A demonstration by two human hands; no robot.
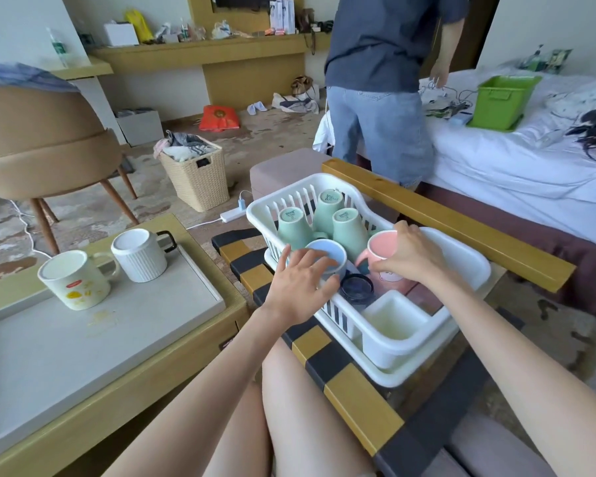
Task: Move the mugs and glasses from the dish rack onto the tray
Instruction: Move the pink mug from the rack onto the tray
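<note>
dish rack (365,335), both hands in it
we logged the left hand (298,287) spread wide over the blue mug (329,258), the right hand (410,254) holding the pink mug (379,249); two mugs stood on the tray (172,304).

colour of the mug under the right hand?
Pink mug, gripped by the right hand; head view.
</note>
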